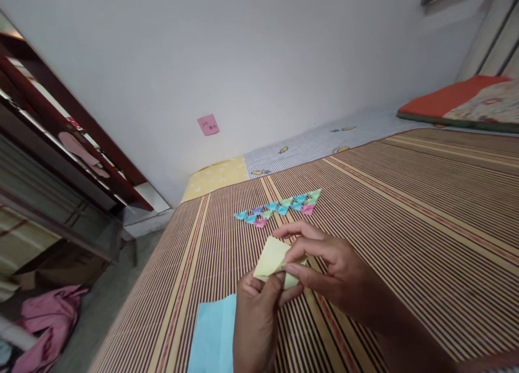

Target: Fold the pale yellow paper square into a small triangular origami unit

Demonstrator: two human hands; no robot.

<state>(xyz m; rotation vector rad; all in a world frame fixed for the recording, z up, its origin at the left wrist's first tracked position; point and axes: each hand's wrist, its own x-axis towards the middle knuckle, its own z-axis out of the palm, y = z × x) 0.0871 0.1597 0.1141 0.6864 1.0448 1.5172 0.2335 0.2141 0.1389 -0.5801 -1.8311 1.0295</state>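
Observation:
My left hand [256, 313] and my right hand [328, 270] both pinch a small pale yellow paper [272, 257], partly folded, held just above the striped mat [405, 211]. The left thumb and fingers grip its lower edge. The right fingers press its right side. A row of several small folded paper triangles [279, 206] in blue, green, pink and purple lies on the mat just beyond the hands. A light blue paper sheet [213, 335] lies flat on the mat under my left wrist.
The mat covers a bed against a white wall with a pink sticky note [208, 124]. A dark wooden shelf [60, 140] stands at the left, with pink cloth [48, 324] on the floor. An orange pillow [458, 100] lies at the far right.

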